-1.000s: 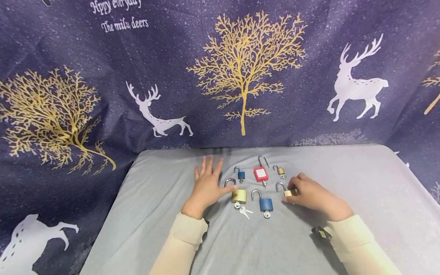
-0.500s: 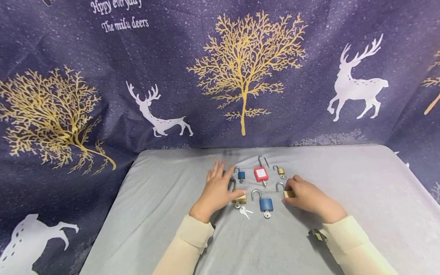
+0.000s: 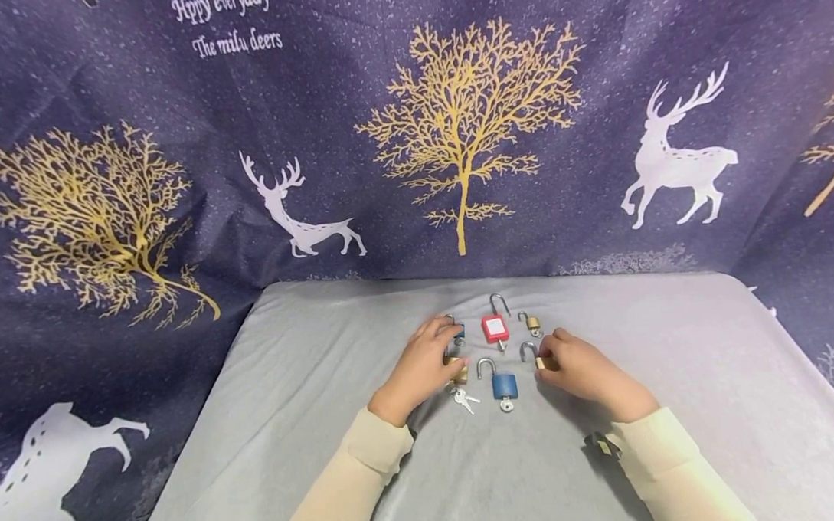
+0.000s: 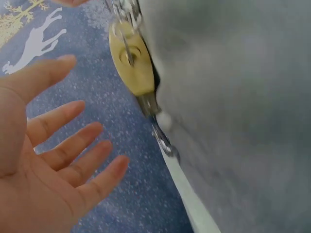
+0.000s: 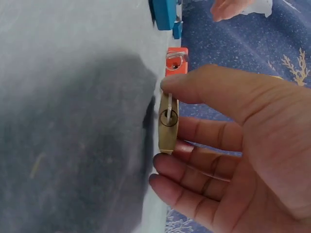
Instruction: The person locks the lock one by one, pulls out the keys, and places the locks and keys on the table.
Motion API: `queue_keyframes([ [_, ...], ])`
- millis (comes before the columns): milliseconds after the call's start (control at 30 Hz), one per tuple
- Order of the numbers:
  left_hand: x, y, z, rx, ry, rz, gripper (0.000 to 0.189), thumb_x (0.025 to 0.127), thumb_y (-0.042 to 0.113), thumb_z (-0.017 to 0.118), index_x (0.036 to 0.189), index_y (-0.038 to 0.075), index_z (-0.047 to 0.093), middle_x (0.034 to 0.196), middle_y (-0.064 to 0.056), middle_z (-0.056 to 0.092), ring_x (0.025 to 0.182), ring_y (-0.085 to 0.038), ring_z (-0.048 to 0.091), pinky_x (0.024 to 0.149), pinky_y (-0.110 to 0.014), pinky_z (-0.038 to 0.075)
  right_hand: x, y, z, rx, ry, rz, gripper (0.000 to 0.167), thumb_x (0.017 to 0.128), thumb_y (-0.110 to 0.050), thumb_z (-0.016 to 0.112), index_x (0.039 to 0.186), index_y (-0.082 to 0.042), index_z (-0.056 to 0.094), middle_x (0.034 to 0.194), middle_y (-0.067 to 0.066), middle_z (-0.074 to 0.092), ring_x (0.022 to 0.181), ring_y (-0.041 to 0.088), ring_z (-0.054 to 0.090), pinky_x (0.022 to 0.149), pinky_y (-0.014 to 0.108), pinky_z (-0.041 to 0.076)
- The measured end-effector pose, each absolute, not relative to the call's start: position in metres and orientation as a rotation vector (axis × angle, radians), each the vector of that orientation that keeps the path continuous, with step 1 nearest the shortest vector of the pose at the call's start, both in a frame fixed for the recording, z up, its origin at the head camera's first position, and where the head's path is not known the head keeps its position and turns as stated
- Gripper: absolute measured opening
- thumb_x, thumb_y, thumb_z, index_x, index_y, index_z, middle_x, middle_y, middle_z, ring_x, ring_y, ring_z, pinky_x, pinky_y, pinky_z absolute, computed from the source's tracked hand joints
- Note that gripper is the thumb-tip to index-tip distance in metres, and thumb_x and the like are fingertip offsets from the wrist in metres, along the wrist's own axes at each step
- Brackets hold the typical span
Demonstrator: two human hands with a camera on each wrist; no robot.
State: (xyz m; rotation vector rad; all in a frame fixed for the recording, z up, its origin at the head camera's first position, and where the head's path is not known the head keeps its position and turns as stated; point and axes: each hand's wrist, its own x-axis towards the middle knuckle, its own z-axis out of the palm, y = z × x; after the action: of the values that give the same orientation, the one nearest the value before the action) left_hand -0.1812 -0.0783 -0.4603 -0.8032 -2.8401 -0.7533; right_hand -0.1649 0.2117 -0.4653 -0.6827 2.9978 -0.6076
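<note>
My right hand grips a small brass padlock between thumb and fingers, its shackle unlatched and a key in the keyhole. The left hand reaches over a larger brass padlock, hiding its shackle. In the left wrist view, that hand's spread, gently bent fingers stand beside the brass padlock and hold nothing. A bunch of keys lies below this lock. Partly covered by the left fingers is a small blue padlock.
Between the hands lies a larger blue padlock with its shackle open. Farther back are a red padlock and a tiny brass padlock, also unlatched. Grey cloth covers the table, with a patterned purple curtain behind.
My left hand has moved right and over the larger brass padlock, its fingers drawing together and bending. The right hand keeps its hold on the small brass padlock, shifting slightly left.
</note>
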Motion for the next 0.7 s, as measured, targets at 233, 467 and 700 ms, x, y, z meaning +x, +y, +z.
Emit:
queue_keyframes([
  [233,-0.175,-0.068,-0.462,-0.855,-2.842,-0.78,0.044,0.095,0.026,0.069,0.136,0.009,0.062,0.133,-0.007,0.063,0.124,-0.025,0.061,0.109,-0.039,0.048,-0.162,0.208,-0.459,-0.764,3.057,-0.641,0.026,0.08,-0.016,0.079,0.097,-0.002,0.065,0.085,0.001,0.051,0.072,0.01,0.045,0.067,0.03,0.049],
  [467,-0.169,-0.061,-0.462,-0.861,-2.836,-0.785,0.043,0.1,0.032,0.063,0.137,0.01,0.061,0.111,-0.003,0.069,0.089,-0.014,0.064,0.088,-0.034,0.055,-0.156,0.198,-0.449,-0.854,3.086,-0.649,0.019,0.08,-0.013,0.078,0.087,-0.011,0.06,0.083,-0.002,0.048,0.071,0.007,0.041,0.064,0.026,0.045],
  [700,-0.165,-0.057,-0.459,-0.851,-2.796,-0.945,0.047,0.105,0.037,0.054,0.139,0.006,0.058,0.1,-0.001,0.068,0.081,-0.008,0.06,0.082,-0.03,0.054,-0.148,0.183,-0.442,-0.988,3.095,-0.672,0.023,0.079,-0.013,0.081,0.086,-0.012,0.058,0.084,-0.003,0.05,0.073,0.005,0.043,0.066,0.027,0.047],
])
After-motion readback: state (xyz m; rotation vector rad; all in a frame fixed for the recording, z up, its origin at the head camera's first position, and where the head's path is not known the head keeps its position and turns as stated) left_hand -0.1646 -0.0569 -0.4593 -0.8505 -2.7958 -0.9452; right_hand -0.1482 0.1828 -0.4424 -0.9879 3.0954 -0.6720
